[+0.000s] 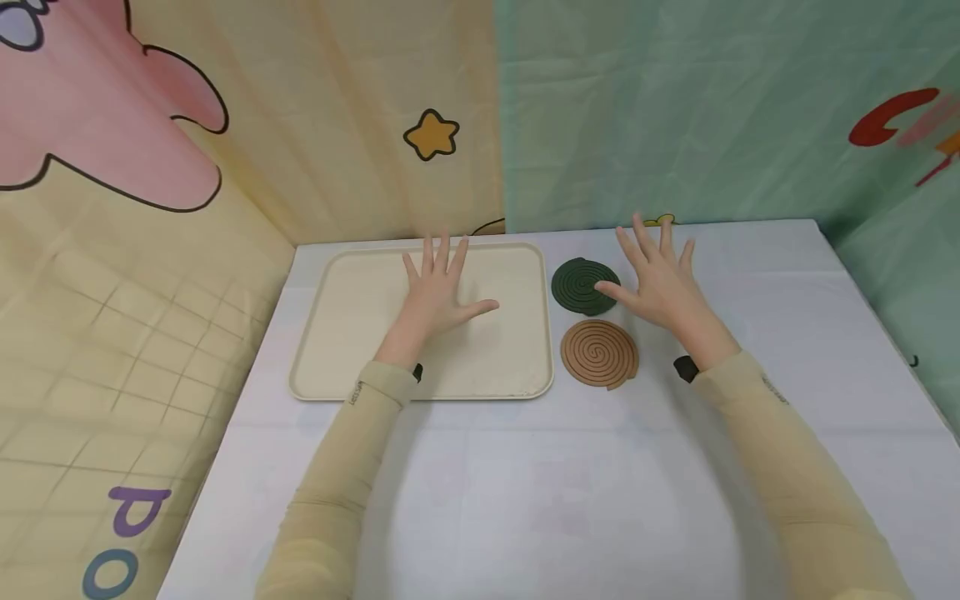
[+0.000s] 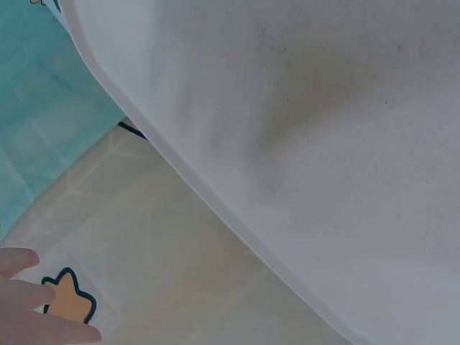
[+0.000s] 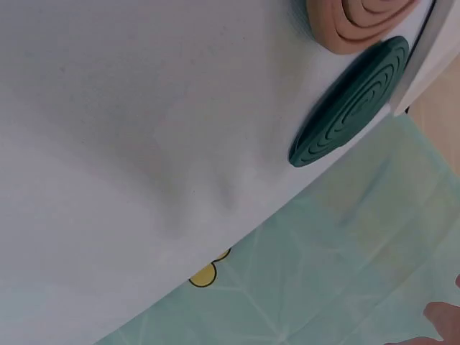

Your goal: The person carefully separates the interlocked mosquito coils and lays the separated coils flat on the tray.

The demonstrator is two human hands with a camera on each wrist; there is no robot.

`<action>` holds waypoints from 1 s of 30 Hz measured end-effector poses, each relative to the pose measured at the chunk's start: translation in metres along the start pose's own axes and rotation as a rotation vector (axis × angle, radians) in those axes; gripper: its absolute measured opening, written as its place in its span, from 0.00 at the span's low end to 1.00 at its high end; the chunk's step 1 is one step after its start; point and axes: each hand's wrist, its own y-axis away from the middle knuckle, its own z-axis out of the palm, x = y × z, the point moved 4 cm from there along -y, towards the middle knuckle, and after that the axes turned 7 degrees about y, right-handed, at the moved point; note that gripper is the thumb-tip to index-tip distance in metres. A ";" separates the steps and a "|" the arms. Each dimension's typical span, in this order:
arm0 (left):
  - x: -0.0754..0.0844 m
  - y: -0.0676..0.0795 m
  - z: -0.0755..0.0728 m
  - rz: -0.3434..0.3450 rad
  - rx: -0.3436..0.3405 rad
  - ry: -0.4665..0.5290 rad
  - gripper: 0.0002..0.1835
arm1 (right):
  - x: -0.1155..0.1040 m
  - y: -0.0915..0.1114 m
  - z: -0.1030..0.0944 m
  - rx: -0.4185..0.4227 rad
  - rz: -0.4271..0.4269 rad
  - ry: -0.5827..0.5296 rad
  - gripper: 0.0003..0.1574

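My left hand point(image 1: 437, 298) hovers over a cream rectangular tray point(image 1: 352, 333), fingers spread and straight, holding nothing. Only some of its fingertips point(image 2: 65, 330) reach into the corner of the left wrist view. To the right, my right hand point(image 1: 663, 287) is spread wide as well, its thumb overlapping a dark green spiral coil point(image 1: 577, 286) in the head view. Just nearer to me lies a brown spiral coil point(image 1: 598, 353) with a loose outer end. Both coils lie flat beside the tray, and they show again at the top of the right wrist view.
A white cloth covers the table point(image 1: 540, 492). Behind it hangs a curtain, yellow on the left with a star point(image 1: 432, 134) and green point(image 1: 675, 108) on the right. More printed cloth lines the left side.
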 end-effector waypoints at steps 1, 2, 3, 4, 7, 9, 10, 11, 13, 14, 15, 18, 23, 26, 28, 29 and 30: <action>0.002 0.001 0.002 0.013 -0.008 0.006 0.61 | -0.001 0.003 0.002 -0.006 -0.011 0.005 0.59; 0.005 0.003 0.004 0.027 -0.014 0.013 0.60 | -0.001 0.006 0.004 -0.016 -0.021 0.007 0.59; 0.008 0.004 0.006 0.040 -0.021 0.022 0.59 | -0.001 0.009 0.006 -0.027 -0.032 0.010 0.59; 0.011 0.006 0.008 0.055 -0.027 0.025 0.59 | -0.002 0.012 0.009 -0.033 -0.046 0.012 0.60; 0.021 0.010 0.015 0.102 -0.050 0.037 0.57 | -0.004 0.021 0.017 -0.050 -0.087 -0.005 0.60; 0.028 0.012 0.019 0.133 -0.078 0.047 0.57 | -0.006 0.027 0.023 -0.075 -0.117 -0.032 0.61; 0.031 0.013 0.022 0.151 -0.090 0.048 0.56 | -0.008 0.030 0.026 -0.090 -0.131 -0.047 0.61; 0.034 0.013 0.025 0.166 -0.102 0.052 0.56 | -0.009 0.032 0.029 -0.112 -0.140 -0.066 0.62; 0.040 0.014 0.032 0.193 -0.129 0.058 0.55 | -0.012 0.036 0.035 -0.161 -0.149 -0.103 0.63; 0.042 0.015 0.036 0.208 -0.140 0.064 0.54 | -0.013 0.037 0.037 -0.186 -0.149 -0.121 0.64; 0.045 0.015 0.040 0.220 -0.151 0.069 0.53 | -0.014 0.039 0.040 -0.210 -0.146 -0.134 0.64; 0.055 0.015 0.050 0.253 -0.189 0.095 0.48 | -0.016 0.042 0.046 -0.267 -0.129 -0.175 0.63; 0.073 0.019 0.067 0.281 -0.255 0.113 0.44 | -0.019 0.044 0.056 -0.320 -0.114 -0.219 0.60; 0.083 0.021 0.076 0.290 -0.297 0.096 0.43 | -0.022 0.044 0.060 -0.330 -0.115 -0.226 0.59; 0.090 0.020 0.083 0.299 -0.315 0.067 0.42 | -0.023 0.044 0.061 -0.333 -0.107 -0.223 0.60; 0.093 0.018 0.086 0.304 -0.319 0.054 0.41 | -0.023 0.044 0.060 -0.335 -0.101 -0.218 0.60; 0.096 0.016 0.089 0.307 -0.324 0.045 0.41 | -0.022 0.043 0.060 -0.339 -0.093 -0.206 0.61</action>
